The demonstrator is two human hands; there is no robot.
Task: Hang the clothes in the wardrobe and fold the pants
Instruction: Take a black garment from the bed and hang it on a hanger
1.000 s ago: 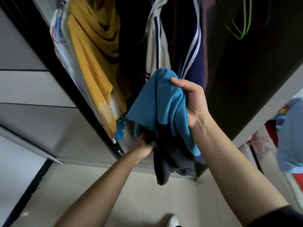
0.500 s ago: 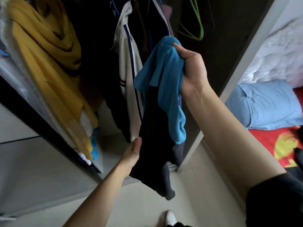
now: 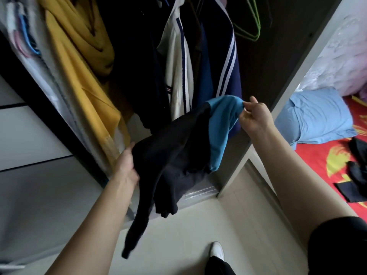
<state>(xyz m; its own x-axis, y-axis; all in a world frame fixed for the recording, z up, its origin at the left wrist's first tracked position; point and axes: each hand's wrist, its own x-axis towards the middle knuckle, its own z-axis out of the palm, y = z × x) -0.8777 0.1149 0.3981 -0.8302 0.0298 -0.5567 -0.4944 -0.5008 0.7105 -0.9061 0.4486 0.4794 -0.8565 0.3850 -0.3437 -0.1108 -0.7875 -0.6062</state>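
Note:
I hold a dark navy and bright blue garment [image 3: 178,147] stretched between both hands in front of the open wardrobe [image 3: 264,62]. My right hand [image 3: 255,116] pinches its blue end at the upper right. My left hand [image 3: 128,165] grips the dark part at the lower left, and a dark sleeve or leg dangles toward the floor. Inside the wardrobe hang a mustard yellow garment [image 3: 79,62], a white jacket with navy stripes [image 3: 176,72] and a navy jacket with white stripes [image 3: 228,62]. An empty green hanger [image 3: 252,22] hangs at the right.
Grey wardrobe door panels [image 3: 33,135] stand at the left. To the right lies a bed with a red patterned sheet [image 3: 321,163], a light blue pillow [image 3: 315,118] and dark clothes [image 3: 357,171]. My white shoe [image 3: 217,252] is on the pale floor.
My right hand has come down from high in the wardrobe to a lower spot. My left hand has moved out left, so the garment is spread sideways instead of hanging bunched.

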